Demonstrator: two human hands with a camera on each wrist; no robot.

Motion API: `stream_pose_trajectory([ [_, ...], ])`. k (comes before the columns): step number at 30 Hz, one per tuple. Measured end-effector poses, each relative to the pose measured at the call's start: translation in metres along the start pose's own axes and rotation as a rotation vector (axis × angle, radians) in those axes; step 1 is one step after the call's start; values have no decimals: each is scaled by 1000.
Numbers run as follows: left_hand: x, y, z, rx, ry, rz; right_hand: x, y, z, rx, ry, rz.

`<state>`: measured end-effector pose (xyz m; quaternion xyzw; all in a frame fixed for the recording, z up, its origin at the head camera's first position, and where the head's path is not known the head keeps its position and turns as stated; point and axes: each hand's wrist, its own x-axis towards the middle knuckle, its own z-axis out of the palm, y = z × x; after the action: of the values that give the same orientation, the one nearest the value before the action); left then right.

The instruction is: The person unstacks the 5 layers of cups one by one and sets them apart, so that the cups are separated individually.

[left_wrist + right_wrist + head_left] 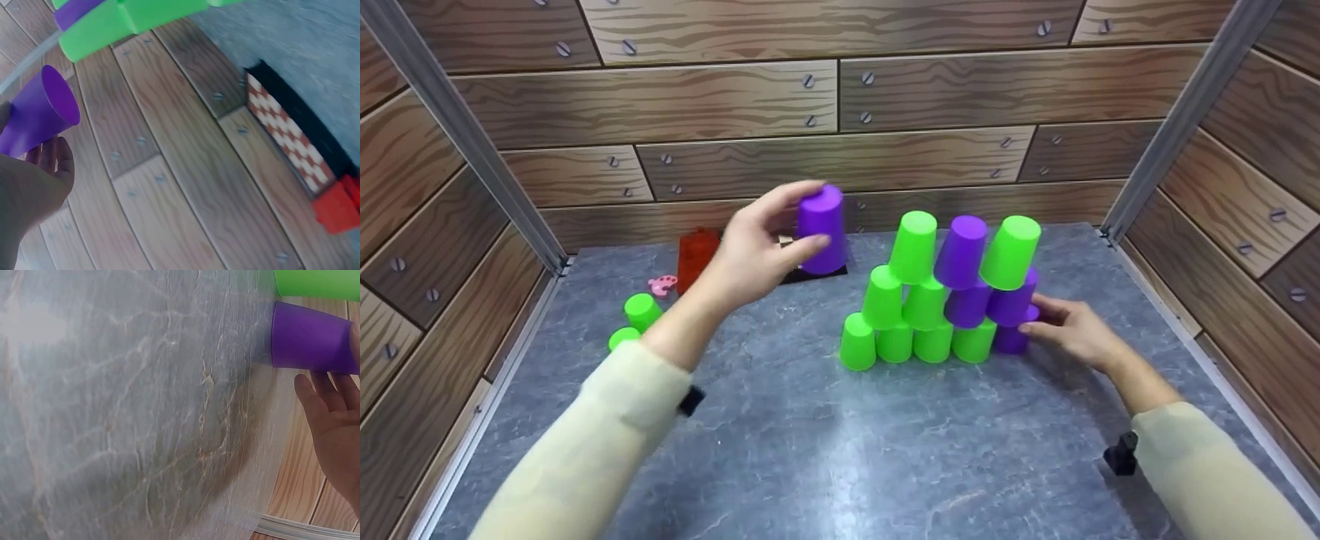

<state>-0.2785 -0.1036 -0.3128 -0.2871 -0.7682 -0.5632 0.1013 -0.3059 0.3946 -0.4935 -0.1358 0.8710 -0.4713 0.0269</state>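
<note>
My left hand (750, 255) grips an upside-down purple cup (821, 232) between thumb and fingers, raised to the left of a cup pyramid. In the left wrist view the cup's open rim (61, 95) shows. The pyramid has three rows of inverted cups: green ones and one purple cup (1009, 341) at the bottom, green and purple in the middle, then a purple cup (962, 251) between two green cups on top. My right hand (1072, 334) holds the bottom row's right-end purple cup, with the thumb in front and fingers along its side in the right wrist view.
Two green cups (642, 311) stand at the left, partly behind my left forearm. Near the back wall lie a red object (696, 259), a small pink piece (663, 285) and a checkered board (289, 135). Wood-patterned walls with metal corner rails enclose the grey tabletop (840, 450).
</note>
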Motion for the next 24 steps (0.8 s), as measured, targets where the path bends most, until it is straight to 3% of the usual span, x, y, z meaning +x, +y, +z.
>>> stream_pose_trajectory([
  [9, -61, -34, -49, 45, 86, -89, 0, 1, 0, -3, -1, 20],
  [14, -99, -56, -73, 98, 156, -185, 1, -1, 0, -10, -5, 20],
  [20, -136, -78, -90, 123, 243, -234, 0, -3, -1, -21, -3, 33],
  [24, -158, -90, -97, 155, 258, -264, 0, -3, -1, -22, -4, 40],
])
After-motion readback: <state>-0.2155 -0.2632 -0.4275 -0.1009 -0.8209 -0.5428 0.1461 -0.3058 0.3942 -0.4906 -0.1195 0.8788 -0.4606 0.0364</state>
